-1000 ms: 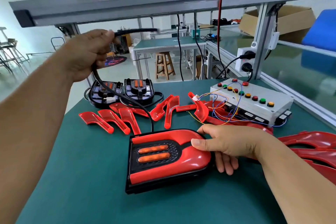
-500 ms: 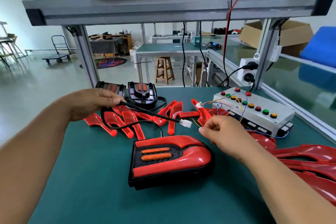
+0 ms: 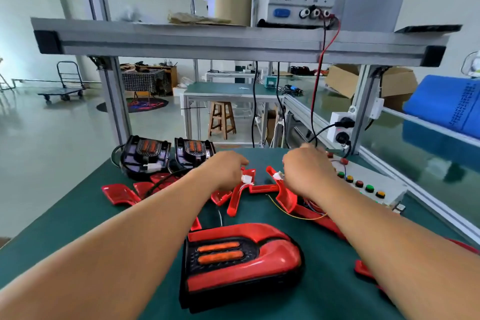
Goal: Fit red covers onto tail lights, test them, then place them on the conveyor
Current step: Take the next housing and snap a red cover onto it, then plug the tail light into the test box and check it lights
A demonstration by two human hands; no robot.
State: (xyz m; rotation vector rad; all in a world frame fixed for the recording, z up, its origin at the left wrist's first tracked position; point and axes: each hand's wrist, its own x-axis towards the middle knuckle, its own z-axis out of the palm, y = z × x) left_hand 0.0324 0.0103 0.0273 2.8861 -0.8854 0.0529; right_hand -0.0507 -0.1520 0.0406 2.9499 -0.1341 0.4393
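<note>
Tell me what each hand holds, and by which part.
Left hand pinches a white plug by its wire end; right hand pinches a white connector likewise.

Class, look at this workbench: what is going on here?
A person is preparing a tail light for testing. Its red cover is on, and it lies on the green table. The left hand pinches the cable plug, the right hand the wire plug; the two are apart, not yet joined.

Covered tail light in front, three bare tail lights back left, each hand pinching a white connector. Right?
Wrong count: the head view shows two bare tail lights back left, not three. The rest stands: covered tail light in front, left hand and right hand each pinching a white connector.
</note>
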